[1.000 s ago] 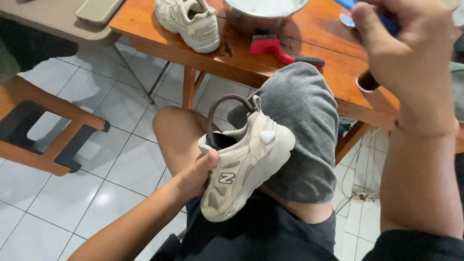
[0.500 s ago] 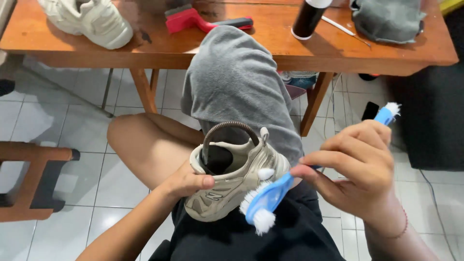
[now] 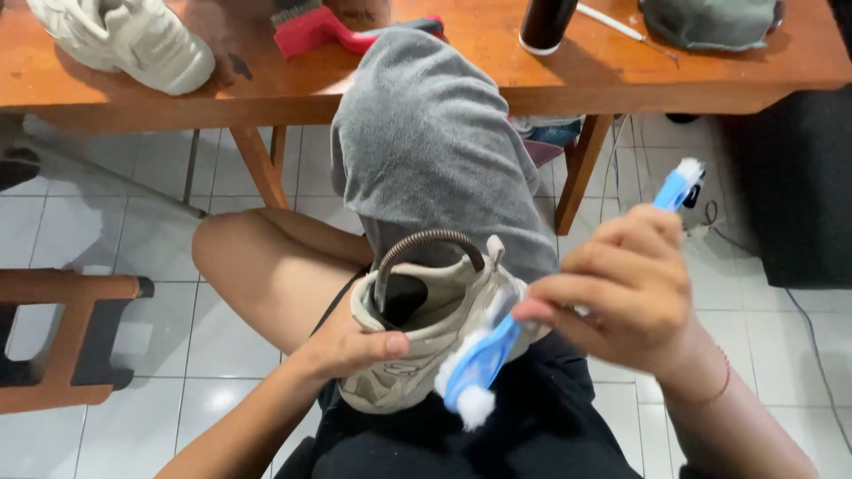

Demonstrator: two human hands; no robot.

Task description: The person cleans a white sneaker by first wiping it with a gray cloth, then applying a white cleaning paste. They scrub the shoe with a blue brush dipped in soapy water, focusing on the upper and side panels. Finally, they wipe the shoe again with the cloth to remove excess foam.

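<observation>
A beige sneaker [image 3: 417, 346] rests on my lap, heel toward me, its dark collar showing. My left hand [image 3: 351, 346] grips its left side, thumb across the heel. My right hand [image 3: 621, 288] holds a blue double-ended brush [image 3: 493, 350] with white bristles; the lower bristle end lies against the sneaker's right side, and the other end [image 3: 682, 182] sticks up past my fingers. A grey cloth [image 3: 430, 142] drapes over my raised knee behind the sneaker.
A wooden table [image 3: 266, 89] spans the top, carrying a second beige sneaker [image 3: 124, 40], a red brush [image 3: 328, 27], a dark cup [image 3: 546, 22], a thin tool [image 3: 612, 22] and a grey bundle [image 3: 710, 22]. A wooden stool [image 3: 62, 337] stands left on white tiles.
My right hand came down from the table with the blue brush and brought its bristles against the sneaker's side. My left hand kept hold of the sneaker on my lap.
</observation>
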